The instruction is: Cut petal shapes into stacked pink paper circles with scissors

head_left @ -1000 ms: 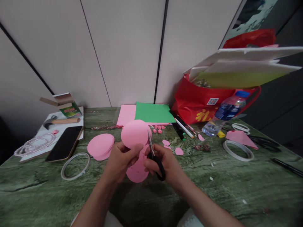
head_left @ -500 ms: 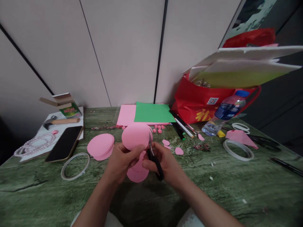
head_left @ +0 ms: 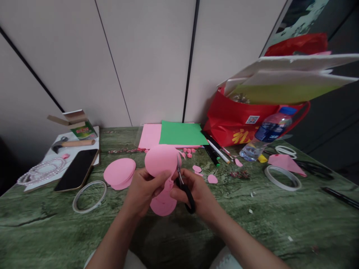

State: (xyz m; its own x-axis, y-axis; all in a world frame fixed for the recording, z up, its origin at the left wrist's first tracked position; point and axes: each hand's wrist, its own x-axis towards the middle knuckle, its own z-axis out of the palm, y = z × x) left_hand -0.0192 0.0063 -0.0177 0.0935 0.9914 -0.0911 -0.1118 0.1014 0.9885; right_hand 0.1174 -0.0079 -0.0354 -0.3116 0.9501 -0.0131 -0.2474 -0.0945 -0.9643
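Observation:
A round piece of pink paper (head_left: 160, 160) is pinched in my left hand (head_left: 148, 189), held up above the table. My right hand (head_left: 193, 186) grips black-handled scissors (head_left: 186, 190), whose blades lie along the right edge of the paper. A narrow pink strip curls away at that edge. Below my hands lie more pink paper pieces (head_left: 163, 204), partly covered by my fingers. To the left of my left hand rests a stack of pink paper circles (head_left: 119, 172). Small pink scraps (head_left: 212, 179) are to the right of the scissors.
Green paper (head_left: 182, 133) and pink sheets lie at the back. A red bag (head_left: 224, 119), a water bottle (head_left: 267, 132), pens (head_left: 220, 152) and a tape roll (head_left: 282, 178) are on the right. On the left are a phone (head_left: 77, 170), a hammer (head_left: 75, 143), beads (head_left: 42, 171) and another tape roll (head_left: 89, 197).
The scissors have moved slightly along the paper's right edge, and a thin pink strip now curls out beside the blades. My left hand holds nearly the same place.

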